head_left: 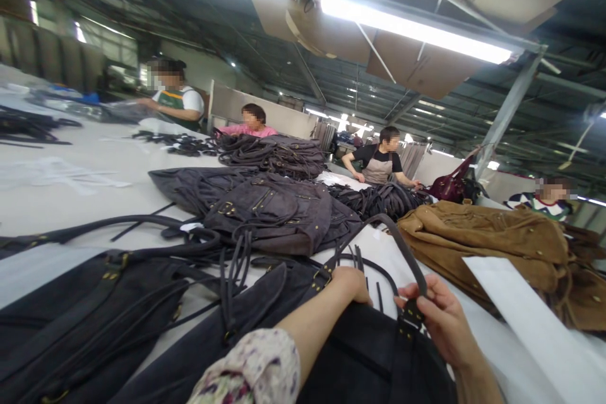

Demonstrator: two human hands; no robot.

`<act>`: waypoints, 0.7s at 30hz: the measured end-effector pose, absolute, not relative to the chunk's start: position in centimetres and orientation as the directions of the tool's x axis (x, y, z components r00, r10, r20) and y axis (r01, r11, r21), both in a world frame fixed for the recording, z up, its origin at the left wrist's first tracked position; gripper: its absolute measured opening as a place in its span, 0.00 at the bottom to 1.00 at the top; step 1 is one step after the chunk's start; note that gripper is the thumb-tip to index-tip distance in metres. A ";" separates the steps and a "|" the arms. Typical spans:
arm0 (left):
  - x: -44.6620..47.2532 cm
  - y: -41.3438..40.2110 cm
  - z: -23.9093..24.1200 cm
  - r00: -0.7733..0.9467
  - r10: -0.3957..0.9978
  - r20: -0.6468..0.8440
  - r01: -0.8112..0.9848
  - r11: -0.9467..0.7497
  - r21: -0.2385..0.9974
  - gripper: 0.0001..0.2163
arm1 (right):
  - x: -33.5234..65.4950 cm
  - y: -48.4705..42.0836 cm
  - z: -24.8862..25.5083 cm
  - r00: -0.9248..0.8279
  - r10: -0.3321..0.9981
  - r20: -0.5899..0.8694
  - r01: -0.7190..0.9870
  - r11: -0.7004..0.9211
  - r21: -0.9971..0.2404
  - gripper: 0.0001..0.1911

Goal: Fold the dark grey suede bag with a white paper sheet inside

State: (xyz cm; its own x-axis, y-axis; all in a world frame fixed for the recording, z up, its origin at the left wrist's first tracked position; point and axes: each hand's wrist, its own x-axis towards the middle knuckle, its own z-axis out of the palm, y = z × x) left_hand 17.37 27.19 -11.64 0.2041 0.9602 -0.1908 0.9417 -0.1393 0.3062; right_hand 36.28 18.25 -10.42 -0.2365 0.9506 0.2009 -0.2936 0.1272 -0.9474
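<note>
A black bag with brass-coloured fittings lies right in front of me. Its long handle arches up above the top edge. My right hand is closed around the lower end of that handle, thumb and fingers at the metal-studded tab. Over the bag's top edge curls my left hand, closed on it near a brass buckle; its fingertips are hidden by the wrist and bag. Another black bag with straps lies to the left.
Dark grey bags are piled beyond my hands, with bundles of black straps behind. Brown suede bags lie at right, beside a white strip. Several people work across the table. A maroon bag stands farther back.
</note>
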 end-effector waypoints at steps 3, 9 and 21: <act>18.4 27.4 -11.6 0.240 0.928 -0.286 0.952 -0.166 0.258 0.15 | 36.6 17.5 -10.5 -0.395 0.913 0.105 -0.268 -0.005 -0.963 0.15; 18.8 25.5 -11.9 0.244 0.957 -0.156 0.947 -0.201 0.250 0.14 | 38.0 16.4 -9.3 -0.461 0.868 0.184 -0.284 0.052 -0.958 0.12; 12.8 17.2 -13.8 0.578 0.747 0.328 0.738 -0.650 0.181 0.04 | 38.4 11.7 -3.1 -0.752 0.658 0.033 0.094 0.156 -0.983 0.09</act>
